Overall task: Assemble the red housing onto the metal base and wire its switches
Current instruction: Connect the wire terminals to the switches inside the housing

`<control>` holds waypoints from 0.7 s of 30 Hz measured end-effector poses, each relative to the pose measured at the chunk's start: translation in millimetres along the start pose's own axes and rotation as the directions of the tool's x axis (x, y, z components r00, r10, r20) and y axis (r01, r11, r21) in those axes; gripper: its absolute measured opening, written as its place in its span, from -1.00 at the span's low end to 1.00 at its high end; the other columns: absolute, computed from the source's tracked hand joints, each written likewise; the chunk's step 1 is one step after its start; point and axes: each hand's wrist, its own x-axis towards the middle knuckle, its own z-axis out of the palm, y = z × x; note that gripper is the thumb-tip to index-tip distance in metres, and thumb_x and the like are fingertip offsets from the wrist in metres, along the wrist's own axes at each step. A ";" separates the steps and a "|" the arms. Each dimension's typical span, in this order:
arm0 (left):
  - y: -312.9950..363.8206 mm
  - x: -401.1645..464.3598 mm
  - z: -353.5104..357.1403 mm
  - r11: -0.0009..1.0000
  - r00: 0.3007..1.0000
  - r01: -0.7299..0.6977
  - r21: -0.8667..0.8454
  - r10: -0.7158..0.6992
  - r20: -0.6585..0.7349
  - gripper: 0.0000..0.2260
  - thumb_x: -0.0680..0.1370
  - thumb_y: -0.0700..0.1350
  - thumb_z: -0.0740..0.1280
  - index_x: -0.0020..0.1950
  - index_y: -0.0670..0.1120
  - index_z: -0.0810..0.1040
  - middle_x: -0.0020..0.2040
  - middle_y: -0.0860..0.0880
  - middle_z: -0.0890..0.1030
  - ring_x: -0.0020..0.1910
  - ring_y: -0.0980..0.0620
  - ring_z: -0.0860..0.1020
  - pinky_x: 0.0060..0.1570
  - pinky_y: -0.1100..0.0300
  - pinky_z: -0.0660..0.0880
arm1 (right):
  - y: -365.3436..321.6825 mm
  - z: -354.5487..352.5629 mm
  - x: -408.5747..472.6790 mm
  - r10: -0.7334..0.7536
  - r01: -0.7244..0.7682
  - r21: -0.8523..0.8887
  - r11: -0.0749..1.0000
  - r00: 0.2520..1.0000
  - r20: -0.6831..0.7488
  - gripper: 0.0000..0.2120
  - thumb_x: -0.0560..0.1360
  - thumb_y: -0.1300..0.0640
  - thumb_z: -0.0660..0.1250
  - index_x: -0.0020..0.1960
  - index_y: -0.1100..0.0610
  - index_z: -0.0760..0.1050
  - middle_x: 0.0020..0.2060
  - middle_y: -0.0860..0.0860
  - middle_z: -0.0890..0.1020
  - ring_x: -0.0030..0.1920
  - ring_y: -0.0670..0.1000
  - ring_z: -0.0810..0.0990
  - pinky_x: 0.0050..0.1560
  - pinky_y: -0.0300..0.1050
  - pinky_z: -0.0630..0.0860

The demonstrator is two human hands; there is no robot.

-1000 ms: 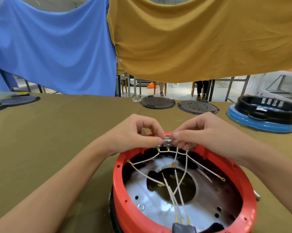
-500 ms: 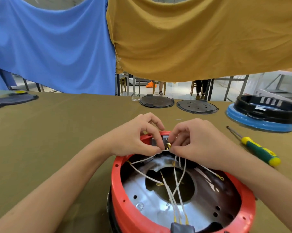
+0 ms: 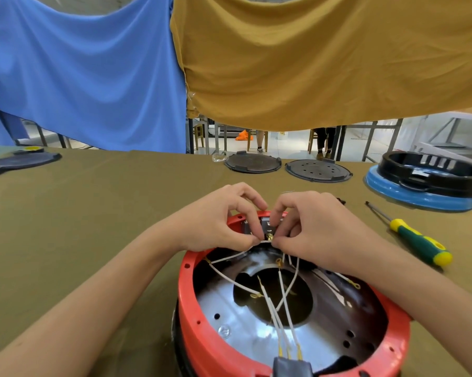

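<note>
Both hands (image 3: pixel 267 227) pinching wire (image 3: pixel 264 241), crosswise, over red housing (image 3: pixel 191 317)

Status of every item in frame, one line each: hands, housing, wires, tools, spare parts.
Left hand: pinches a white wire end at the switch.
Right hand: pinches the same spot from the other side.
Round red plastic housing: open side up, metal base plate showing inside.
White wires: loose across the inside.
Green-and-yellow screwdriver: lying on the cloth, untouched.
Two dark round plates: flat, side by side.
Blue-and-black housing: set aside, apart.
</note>
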 end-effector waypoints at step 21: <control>-1.9 1.0 2.2 0.997 0.997 0.073 -0.007 -0.073 -0.001 -0.93 0.39 -0.02 0.48 -0.23 0.17 0.66 0.15 0.25 0.47 0.09 0.26 0.51 -0.01 0.45 0.35 | 1.6 2.9 2.3 -0.043 0.040 -0.060 0.997 0.998 -0.055 -0.75 0.43 0.16 0.48 -0.17 -0.08 0.43 -0.36 -0.16 0.65 -0.25 -0.31 0.58 -0.27 -0.42 0.41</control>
